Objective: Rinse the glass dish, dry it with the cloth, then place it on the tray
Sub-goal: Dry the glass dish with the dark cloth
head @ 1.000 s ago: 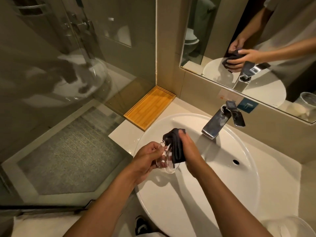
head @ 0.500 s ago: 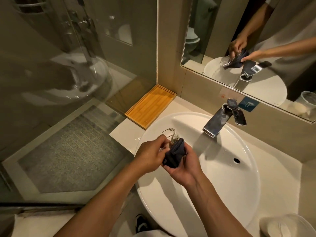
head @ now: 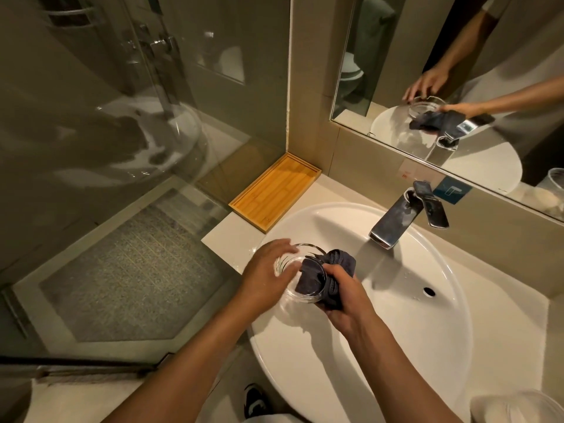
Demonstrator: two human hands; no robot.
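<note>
A clear glass dish (head: 290,264) is held over the left rim of the white basin (head: 427,331). My left hand (head: 268,276) grips its left side, fingers over the rim. A dark grey cloth (head: 323,276) is bunched in my right hand (head: 341,288) and pressed into and against the dish's right side. The bamboo tray (head: 274,190) lies on the counter in the corner, behind and left of the dish, with nothing on it.
A chrome faucet (head: 399,218) stands at the back of the basin, no water running. A mirror (head: 457,87) above reflects hands and dish. A glass shower partition (head: 122,148) is on the left. A clear container (head: 518,407) sits at the lower right.
The dish has turned from upright on its edge to roughly level with its opening up. The cloth now wipes its right side, and both hands sit slightly lower.
</note>
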